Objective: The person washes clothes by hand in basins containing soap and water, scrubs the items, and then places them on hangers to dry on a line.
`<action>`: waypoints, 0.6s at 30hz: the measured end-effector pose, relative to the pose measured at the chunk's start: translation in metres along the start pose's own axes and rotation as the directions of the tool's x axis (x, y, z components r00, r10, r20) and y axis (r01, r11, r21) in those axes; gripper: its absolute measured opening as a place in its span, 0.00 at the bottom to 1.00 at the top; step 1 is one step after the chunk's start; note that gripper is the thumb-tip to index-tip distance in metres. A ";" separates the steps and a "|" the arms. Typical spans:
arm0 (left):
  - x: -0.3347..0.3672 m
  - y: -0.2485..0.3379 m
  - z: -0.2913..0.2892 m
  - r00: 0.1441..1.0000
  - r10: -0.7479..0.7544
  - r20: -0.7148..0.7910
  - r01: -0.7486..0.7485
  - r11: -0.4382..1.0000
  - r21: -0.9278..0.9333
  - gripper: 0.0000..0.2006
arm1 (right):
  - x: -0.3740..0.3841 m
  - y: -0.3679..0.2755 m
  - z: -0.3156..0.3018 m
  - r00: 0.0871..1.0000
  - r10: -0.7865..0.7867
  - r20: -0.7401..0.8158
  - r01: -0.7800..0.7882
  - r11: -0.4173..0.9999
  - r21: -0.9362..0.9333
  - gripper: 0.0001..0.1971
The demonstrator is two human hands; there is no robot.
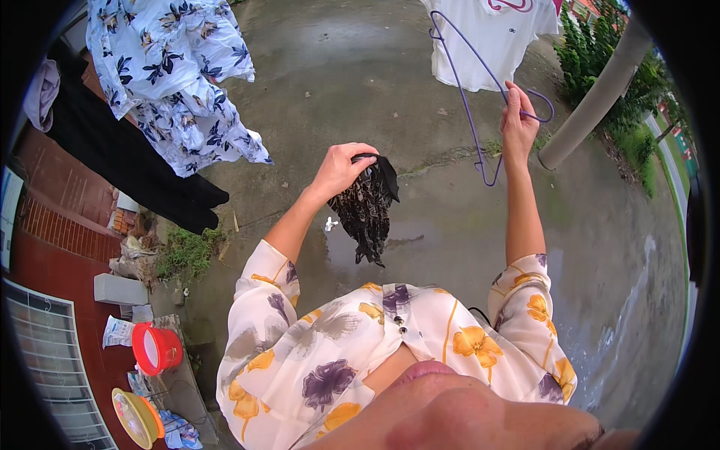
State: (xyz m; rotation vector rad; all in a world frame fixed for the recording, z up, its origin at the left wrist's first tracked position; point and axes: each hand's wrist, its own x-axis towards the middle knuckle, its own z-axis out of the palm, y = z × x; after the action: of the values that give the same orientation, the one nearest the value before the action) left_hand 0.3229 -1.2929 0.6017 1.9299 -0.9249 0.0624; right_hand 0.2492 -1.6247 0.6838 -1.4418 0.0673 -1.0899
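Note:
My left hand (341, 169) is closed on the top edge of a dark, crumpled garment (363, 214), which hangs down and looks wet or shiny; its exact kind cannot be made out. Out to the right, my right hand (519, 124) grips a purple clothes hanger (471, 124) near its hook. The hanger is bare and tilted, apart from the garment. Behind its upper end hangs a white short-sleeved shirt (484, 56). A small white object (331, 224), perhaps a clothes peg, shows just beside the dark garment.
At the upper left hang a blue-and-white floral garment (176, 75) and black trousers (131, 154). A grey pole (596, 97) stands at the right before green bushes (600, 56). A red bucket (172, 349), a yellow basin (131, 420) and a grey block (120, 289) sit at the lower left.

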 end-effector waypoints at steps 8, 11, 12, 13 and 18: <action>0.026 0.001 -0.029 0.967 0.207 -0.148 -0.163 0.950 0.265 0.11 | -0.092 -0.002 -0.112 0.784 0.429 0.449 -0.370 0.903 -0.217 0.23; 0.037 0.016 -0.031 0.952 0.296 -0.082 -0.254 0.908 0.335 0.10 | -0.106 -0.014 -0.083 0.561 0.544 0.624 -0.406 0.837 -0.366 0.32; 0.038 0.022 -0.032 0.948 0.316 -0.045 -0.277 0.885 0.373 0.10 | -0.109 -0.008 -0.068 0.524 0.540 0.659 -0.360 0.841 -0.403 0.34; 0.039 0.029 -0.033 0.941 0.339 -0.011 -0.305 0.860 0.408 0.10 | -0.109 -0.004 -0.049 0.486 0.534 0.691 -0.307 0.845 -0.438 0.36; 0.041 0.037 -0.027 0.930 0.368 0.016 -0.344 0.850 0.399 0.11 | -0.097 0.043 0.040 0.445 0.411 0.795 -0.106 0.906 -0.409 0.22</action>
State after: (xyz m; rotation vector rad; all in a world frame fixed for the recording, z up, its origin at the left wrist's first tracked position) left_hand 0.3378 -1.3046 0.6598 2.0782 -1.2983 0.5654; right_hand 0.2445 -1.5440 0.6037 -2.0511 -0.2841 0.0463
